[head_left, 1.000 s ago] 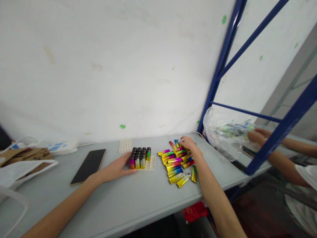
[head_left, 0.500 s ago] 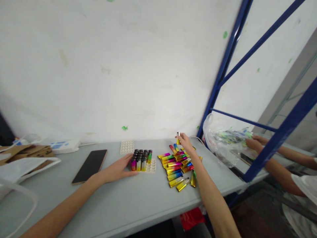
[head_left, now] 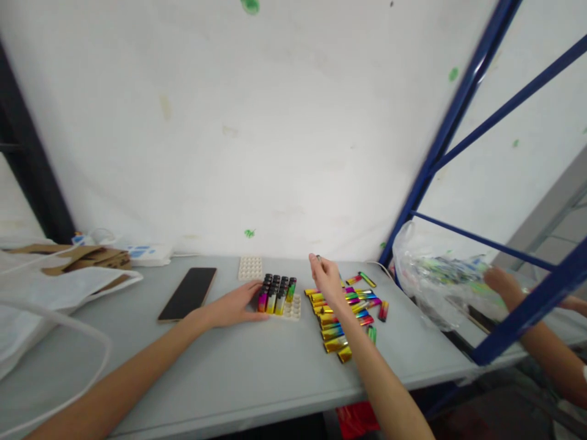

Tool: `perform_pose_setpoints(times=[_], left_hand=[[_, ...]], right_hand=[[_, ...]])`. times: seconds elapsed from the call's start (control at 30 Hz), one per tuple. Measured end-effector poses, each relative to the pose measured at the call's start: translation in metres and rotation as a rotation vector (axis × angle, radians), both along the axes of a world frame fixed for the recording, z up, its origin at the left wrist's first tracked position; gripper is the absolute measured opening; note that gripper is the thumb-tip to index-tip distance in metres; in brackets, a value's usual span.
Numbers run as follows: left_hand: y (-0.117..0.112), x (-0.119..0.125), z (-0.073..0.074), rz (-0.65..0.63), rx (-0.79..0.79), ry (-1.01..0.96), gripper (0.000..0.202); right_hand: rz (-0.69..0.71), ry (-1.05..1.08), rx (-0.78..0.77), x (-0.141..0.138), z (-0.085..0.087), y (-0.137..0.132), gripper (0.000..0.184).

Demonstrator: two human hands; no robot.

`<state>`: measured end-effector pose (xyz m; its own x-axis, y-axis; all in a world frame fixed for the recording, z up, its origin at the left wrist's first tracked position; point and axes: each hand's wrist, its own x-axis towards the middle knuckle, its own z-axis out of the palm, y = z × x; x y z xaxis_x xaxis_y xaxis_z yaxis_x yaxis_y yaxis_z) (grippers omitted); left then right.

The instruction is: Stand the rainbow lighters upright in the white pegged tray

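Observation:
Upright lighters with black tops stand in rows in a white pitted tray, whose right-hand holes are bare. My left hand clasps the tray's left side, thumb along the front and fingers at the back. Curled up above the table, right of the tray, my right hand holds a lighter; the fingers hide nearly all of it. Beneath my right wrist spreads a pile of shiny gold and rainbow lighters, lying on their sides and partly covered by my forearm.
Behind the lighters lies a second pitted tray. A dark phone rests left of my hand, with cardboard and white bags beyond. To the right are a blue metal frame, a clear plastic bag and another person's arm.
My right hand has moved from the pile's far side left toward the tray, carrying the lighter and turning so the fingers cover it. My left hand stays at the tray. The view has swung slightly left.

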<state>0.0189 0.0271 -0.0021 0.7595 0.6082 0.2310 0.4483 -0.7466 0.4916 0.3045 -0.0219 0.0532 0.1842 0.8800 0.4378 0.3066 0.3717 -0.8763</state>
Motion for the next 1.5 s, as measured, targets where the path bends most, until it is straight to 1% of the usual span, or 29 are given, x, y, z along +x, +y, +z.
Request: perform_pose_setpoints(times=[0.07, 0.1, 0.2, 0.27, 0.37, 0.43, 0.5, 0.57, 0.63, 0.7, 0.8, 0.93, 1.1, 1.17, 1.2, 1.23, 1.33, 1.37, 1.4, 1.47, 1.5], left_hand=[[0.000, 0.000, -0.001, -0.006, 0.003, -0.008, 0.082], [0.000, 0.000, 0.000, -0.006, 0.001, -0.009, 0.081], [0.000, 0.001, 0.000, -0.002, -0.008, 0.001, 0.082], [-0.001, 0.001, 0.001, -0.009, -0.006, 0.003, 0.081], [-0.001, 0.002, 0.001, -0.020, -0.004, 0.001, 0.079], [-0.001, 0.002, 0.001, -0.019, -0.002, 0.001, 0.080], [-0.001, 0.002, 0.001, -0.025, 0.000, -0.003, 0.080], [0.000, 0.002, 0.001, -0.040, 0.003, -0.011, 0.080], [0.001, 0.002, 0.000, -0.048, 0.010, -0.009, 0.082], [0.002, 0.002, -0.001, -0.043, 0.021, -0.001, 0.084], [0.003, 0.002, -0.002, -0.046, 0.034, 0.007, 0.083], [0.003, 0.002, -0.002, -0.061, 0.039, 0.008, 0.081], [0.002, 0.003, -0.003, -0.049, 0.005, -0.004, 0.080], [0.002, 0.003, -0.002, -0.040, -0.013, -0.006, 0.081], [0.001, 0.003, -0.001, -0.038, -0.017, -0.007, 0.082], [0.001, 0.004, -0.001, -0.035, -0.017, -0.008, 0.082], [0.000, 0.003, 0.000, -0.029, -0.001, -0.005, 0.082], [0.000, 0.003, 0.000, -0.026, 0.004, -0.001, 0.082], [0.000, 0.003, 0.001, -0.020, 0.009, 0.001, 0.083], [0.000, 0.002, 0.000, -0.012, 0.014, 0.015, 0.085], [0.000, 0.002, 0.000, -0.009, 0.017, 0.021, 0.086]], right_hand=[[-0.110, -0.113, 0.050, -0.009, -0.012, -0.002, 0.056], [-0.135, -0.149, 0.052, -0.011, -0.017, -0.002, 0.053], [-0.120, -0.234, 0.020, -0.016, -0.029, -0.005, 0.046], [-0.089, -0.293, 0.019, -0.018, -0.032, -0.007, 0.045], [-0.022, -0.377, 0.040, -0.019, -0.030, -0.014, 0.048], [0.035, -0.427, 0.040, -0.019, -0.025, -0.019, 0.046], [0.116, -0.481, 0.039, -0.017, -0.020, -0.023, 0.043], [0.195, -0.554, 0.080, -0.014, -0.016, -0.027, 0.041], [0.202, -0.642, 0.154, -0.011, -0.013, -0.029, 0.042], [0.148, -0.711, 0.188, -0.007, -0.013, -0.029, 0.044], [0.116, -0.759, 0.129, 0.000, -0.014, -0.028, 0.048], [0.176, -0.739, 0.053, 0.008, -0.017, -0.026, 0.050], [0.313, -0.724, -0.031, 0.008, -0.023, -0.023, 0.036], [0.333, -0.737, -0.065, 0.004, -0.024, -0.021, 0.033], [0.309, -0.758, -0.083, 0.001, -0.025, -0.020, 0.033], [0.254, -0.790, -0.096, -0.001, -0.025, -0.019, 0.034], [0.028, -0.898, -0.102, -0.001, -0.025, -0.017, 0.048], [-0.001, -0.917, -0.093, 0.003, -0.024, -0.017, 0.053], [0.001, -0.919, -0.083, 0.008, -0.023, -0.017, 0.056], [0.013, -0.888, -0.062, 0.026, -0.020, -0.015, 0.059], [-0.015, -0.861, -0.056, 0.037, -0.019, -0.013, 0.060]])
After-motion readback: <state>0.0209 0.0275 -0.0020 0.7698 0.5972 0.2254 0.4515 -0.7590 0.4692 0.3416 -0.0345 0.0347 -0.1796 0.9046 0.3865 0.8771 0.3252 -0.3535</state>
